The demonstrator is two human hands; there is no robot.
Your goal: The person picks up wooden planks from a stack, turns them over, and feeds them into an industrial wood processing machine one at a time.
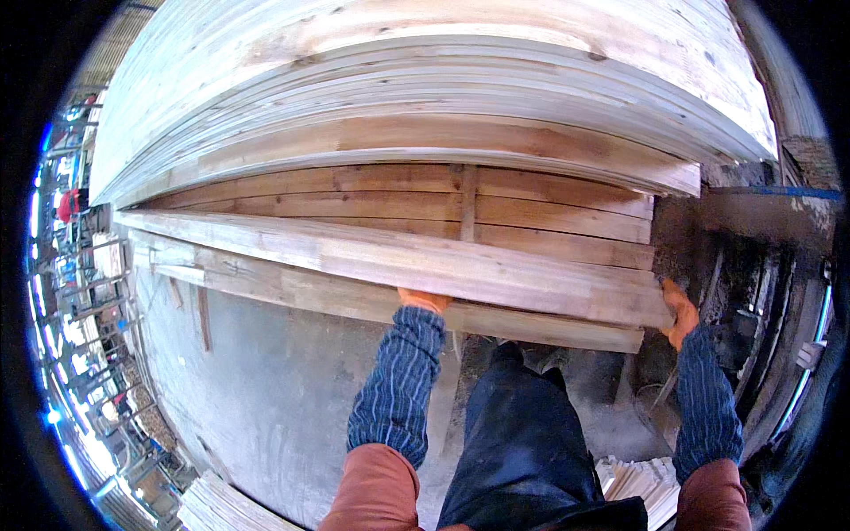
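A long pale wooden board (513, 273) slants across the middle, its far end resting at the left beside the stack. My left hand (423, 301) is closed under its near edge, the fingers hidden beneath the wood. At the board's right end, my right hand (680, 314) grips the corner, with only part of the fingers showing. Below the board lie brown planks (381, 205) with a crosspiece (468, 202). A wooden beam (549, 326) runs along their near side, just in front of my legs.
Beyond the planks rises a tall stack of pale boards (443, 80). Grey concrete floor (266, 372) lies to my left. Cut wood pieces (642, 482) are piled behind me at the right, and more boards (232, 506) at the lower left. Metal framework (770, 208) stands at the right.
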